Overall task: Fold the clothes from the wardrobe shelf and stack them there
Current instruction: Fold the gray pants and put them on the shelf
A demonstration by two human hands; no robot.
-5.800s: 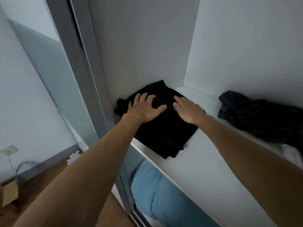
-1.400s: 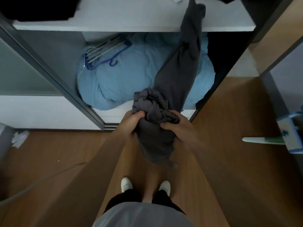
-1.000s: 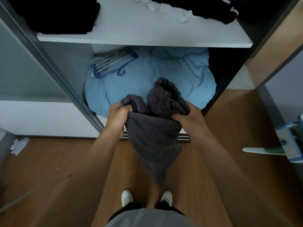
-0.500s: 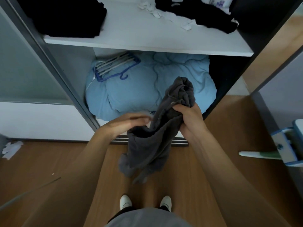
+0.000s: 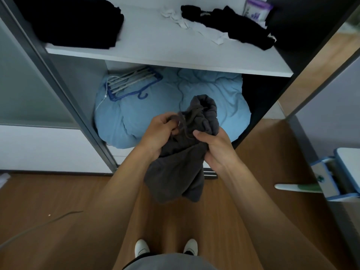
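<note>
Smooth brown wood floor point(image 5: 58, 221) fills the lower frame, with two white shoe toes point(image 5: 142, 248) at bottom centre. At frame centre, the left hand point(image 5: 159, 133) and right hand point(image 5: 216, 149) curl their fingers into the bunched waistband of a soft dark-grey drawstring garment point(image 5: 175, 172), whose limp lower part hangs between the forearms. Beyond it lies a puffy, creased light-blue duvet point(image 5: 126, 117). Higher up, the flat white wardrobe shelf point(image 5: 155, 45) bears a folded black garment point(image 5: 74, 22) at upper left and crumpled black clothes point(image 5: 233, 26) at upper right.
</note>
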